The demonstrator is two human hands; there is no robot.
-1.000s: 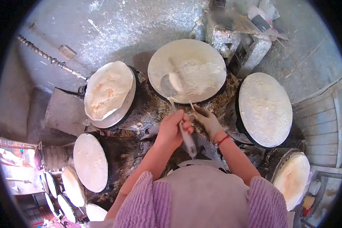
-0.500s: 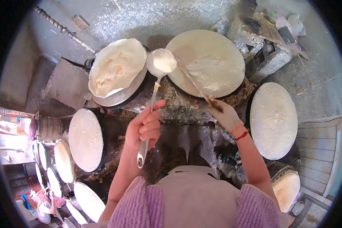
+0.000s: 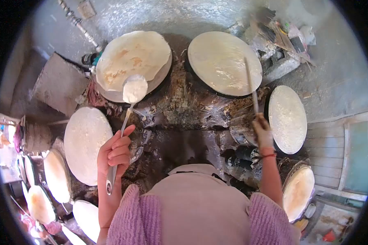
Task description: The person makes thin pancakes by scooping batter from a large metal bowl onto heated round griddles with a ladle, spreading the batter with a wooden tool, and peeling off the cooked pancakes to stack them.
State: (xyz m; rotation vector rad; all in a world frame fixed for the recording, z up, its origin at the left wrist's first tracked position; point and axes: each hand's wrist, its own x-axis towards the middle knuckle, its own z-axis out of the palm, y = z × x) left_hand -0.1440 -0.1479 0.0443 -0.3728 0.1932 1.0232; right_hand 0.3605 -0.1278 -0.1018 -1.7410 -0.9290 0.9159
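My left hand is closed around the handle of a ladle. Its bowl, full of pale batter, hangs over the near edge of the back left griddle. A large thin flatbread with browned patches and a curled rim lies on that griddle. In my right hand, which wears a pale glove with soiled fingers, is a long thin stick. Its far end reaches over the right side of the back right griddle, where a spread layer of batter looks wet and uneven.
More round griddles stand at the right and left, others further down both sides. Dark, crusted stove masonry lies between them. A pipe with a valve runs along the back left wall. Debris is piled at the back right.
My left hand has carried the ladle left, from between the two back griddles to over the left one. The stick has swung rightward across the right griddle with my right hand. The view has shifted.
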